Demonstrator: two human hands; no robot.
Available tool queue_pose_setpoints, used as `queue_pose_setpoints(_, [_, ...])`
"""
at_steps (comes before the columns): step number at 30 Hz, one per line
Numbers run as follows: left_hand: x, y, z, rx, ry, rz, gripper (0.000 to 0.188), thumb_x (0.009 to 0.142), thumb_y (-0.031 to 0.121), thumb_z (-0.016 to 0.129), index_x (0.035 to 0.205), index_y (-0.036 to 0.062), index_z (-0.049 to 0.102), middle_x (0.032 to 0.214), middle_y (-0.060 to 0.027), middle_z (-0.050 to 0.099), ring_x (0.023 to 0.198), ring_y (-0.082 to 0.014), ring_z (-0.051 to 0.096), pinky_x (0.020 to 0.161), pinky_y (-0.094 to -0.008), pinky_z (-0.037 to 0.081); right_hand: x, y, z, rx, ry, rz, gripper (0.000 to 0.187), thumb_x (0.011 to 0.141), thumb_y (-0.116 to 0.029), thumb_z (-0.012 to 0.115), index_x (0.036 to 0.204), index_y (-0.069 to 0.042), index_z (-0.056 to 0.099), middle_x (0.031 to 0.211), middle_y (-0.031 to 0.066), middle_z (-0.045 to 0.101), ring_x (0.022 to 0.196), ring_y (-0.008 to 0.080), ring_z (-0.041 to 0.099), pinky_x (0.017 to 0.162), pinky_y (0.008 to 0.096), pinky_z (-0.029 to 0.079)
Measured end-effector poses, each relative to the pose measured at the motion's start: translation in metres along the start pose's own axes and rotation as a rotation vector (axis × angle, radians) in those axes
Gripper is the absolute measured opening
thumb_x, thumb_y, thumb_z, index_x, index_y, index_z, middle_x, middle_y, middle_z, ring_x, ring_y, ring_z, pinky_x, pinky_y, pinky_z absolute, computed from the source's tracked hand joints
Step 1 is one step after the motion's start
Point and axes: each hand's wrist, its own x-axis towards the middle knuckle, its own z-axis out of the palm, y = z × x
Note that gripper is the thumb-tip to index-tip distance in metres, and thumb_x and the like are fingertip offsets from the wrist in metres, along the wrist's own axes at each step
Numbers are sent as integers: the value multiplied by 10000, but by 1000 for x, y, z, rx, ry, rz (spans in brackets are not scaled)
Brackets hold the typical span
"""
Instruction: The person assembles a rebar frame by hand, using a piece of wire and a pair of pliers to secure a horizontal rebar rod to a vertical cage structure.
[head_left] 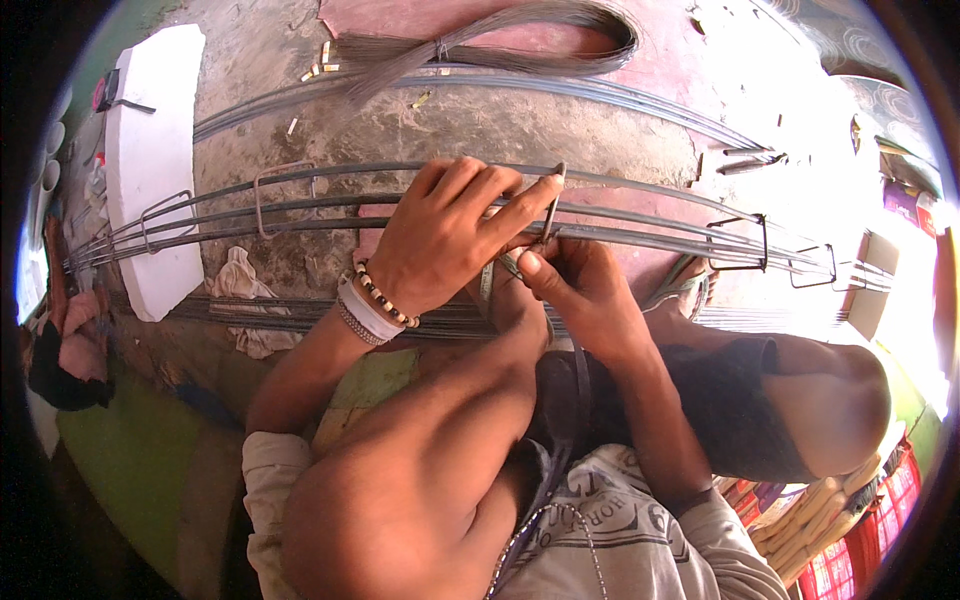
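Note:
A bundle of long steel rods (640,225) runs left to right in front of me, ringed at intervals by rectangular wire stirrups. My left hand (440,235), with bead and white bands at the wrist, grips the top of one bent stirrup (553,205) at the bundle's middle. My right hand (575,285) is just below it, fingers pinched on the stirrup's lower end against the rods. My bare knee (400,470) rises between my arms.
More stirrups sit on the rods at left (283,195) and right (742,243). A coil of thin binding wire (540,35) lies at the top. A white foam slab (150,160) is at left, a crumpled cloth (240,285) beneath the rods, more rods (500,90) behind.

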Motion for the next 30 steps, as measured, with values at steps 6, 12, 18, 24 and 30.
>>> queue_pose_setpoints(6, [-23, 23, -16, -151, 136, -121, 239, 857, 224, 714, 1064, 109, 677, 859, 6, 599, 758, -184, 574, 726, -333, 470, 1, 15, 3, 92, 25, 11, 306, 961, -269, 690, 932, 35, 703, 705, 13, 645, 652, 82, 574, 578, 278, 463])
queue_pose_setpoints(12, [-44, 43, -6, -1640, -349, -1235, 446, 1051, 427, 465, 886, 62, 662, 639, 3, 587, 504, -64, 521, 457, -241, 390, -5, -1, 13, -392, 190, -102, 355, 971, -317, 656, 906, 32, 638, 694, 147, 659, 641, 270, 657, 586, 394, 487])
queue_pose_setpoints(18, [-30, 41, 15, -1882, -306, -1357, 323, 1044, 398, 504, 1135, 110, 621, 769, 14, 625, 620, -71, 584, 496, -231, 421, -9, 6, 8, -641, 135, -132, 320, 971, -268, 616, 1049, 37, 559, 908, 291, 662, 882, 499, 629, 722, 557, 484])
queue_pose_setpoints(24, [-31, 46, 27, -1772, -147, -1312, 208, 1008, 258, 581, 1072, 85, 677, 834, 10, 657, 682, -90, 632, 563, -236, 465, -16, -7, 5, -845, 113, -91, 388, 949, -252, 642, 1134, 81, 566, 920, 283, 669, 902, 431, 664, 775, 483, 506])
queue_pose_setpoints(30, [-32, 55, 27, -1734, -24, -1348, 161, 950, 157, 590, 930, 55, 712, 767, 1, 642, 660, -70, 597, 555, -229, 481, -34, -27, -1, -907, 213, -79, 354, 920, -228, 684, 1078, 39, 513, 960, 283, 653, 884, 458, 651, 754, 505, 514])
